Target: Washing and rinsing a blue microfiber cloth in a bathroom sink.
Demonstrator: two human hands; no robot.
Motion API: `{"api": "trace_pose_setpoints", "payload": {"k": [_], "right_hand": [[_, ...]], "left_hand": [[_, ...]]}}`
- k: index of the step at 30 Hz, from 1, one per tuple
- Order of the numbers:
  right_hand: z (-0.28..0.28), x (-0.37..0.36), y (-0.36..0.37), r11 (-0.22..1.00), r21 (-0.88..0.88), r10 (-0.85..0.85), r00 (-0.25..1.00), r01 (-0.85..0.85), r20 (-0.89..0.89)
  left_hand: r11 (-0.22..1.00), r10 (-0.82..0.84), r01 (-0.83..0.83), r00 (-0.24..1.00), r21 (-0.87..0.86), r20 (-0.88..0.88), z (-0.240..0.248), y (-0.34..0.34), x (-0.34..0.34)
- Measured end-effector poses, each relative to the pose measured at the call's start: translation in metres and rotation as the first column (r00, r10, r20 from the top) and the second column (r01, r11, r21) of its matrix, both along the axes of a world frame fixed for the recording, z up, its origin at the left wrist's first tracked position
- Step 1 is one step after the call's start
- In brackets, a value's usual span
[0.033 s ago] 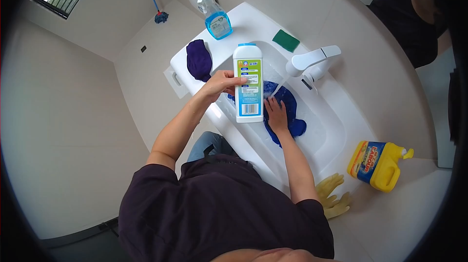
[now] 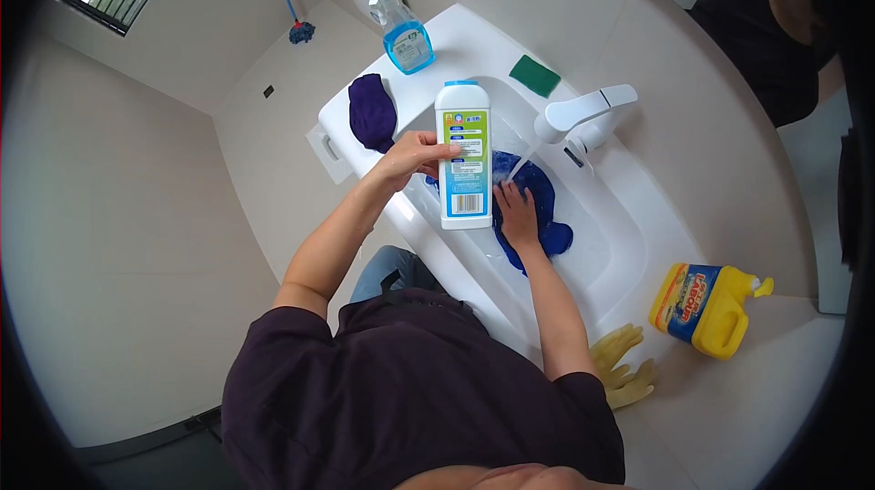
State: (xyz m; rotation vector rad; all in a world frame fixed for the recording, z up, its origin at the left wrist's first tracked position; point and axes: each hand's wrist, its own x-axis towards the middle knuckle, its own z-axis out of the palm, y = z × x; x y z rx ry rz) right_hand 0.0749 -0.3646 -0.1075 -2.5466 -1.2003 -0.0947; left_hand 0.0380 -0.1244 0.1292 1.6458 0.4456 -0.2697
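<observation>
My left hand (image 2: 416,158) grips a white plastic bottle (image 2: 465,182) by its left edge, thumb across the front. The bottle stands upright above the basin, its blue cap on and its green-and-blue label facing me. Below it, in the white sink (image 2: 629,248), lies a soaked dark blue cloth (image 2: 540,194). My right hand (image 2: 518,215) rests on that cloth with the fingers spread, holding nothing. A thin stream of water runs from the white faucet (image 2: 583,112) onto the cloth near my fingertips. Part of the cloth is hidden behind the bottle.
A spray bottle of blue liquid (image 2: 407,45), a dark purple cloth (image 2: 372,112) and a green scouring pad (image 2: 535,76) sit on the sink's rim. To the right are a yellow jug (image 2: 706,308) and pale yellow rubber gloves (image 2: 624,367). A mirror reflects a person (image 2: 756,43).
</observation>
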Motion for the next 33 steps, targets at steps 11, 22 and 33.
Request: {"api": "trace_pose_setpoints", "payload": {"k": [11, 22, 33], "right_hand": [[-0.009, 0.001, -0.002, 0.999, -0.039, 0.000, 1.000, 0.000, 0.001], [-0.001, 0.001, -0.001, 0.995, -0.101, -0.015, 0.998, 0.008, -0.065], [0.006, 0.000, -0.002, 0.999, -0.017, -0.030, 0.998, 0.029, -0.062]], "left_hand": [[0.999, 0.037, -0.037, 0.999, -0.004, 0.003, 0.003, 0.006, -0.005], [0.998, 0.038, -0.039, 0.999, 0.051, 0.017, 0.001, 0.008, -0.004], [0.997, 0.036, -0.036, 0.999, 0.065, 0.012, 0.008, 0.010, 0.021]]}}
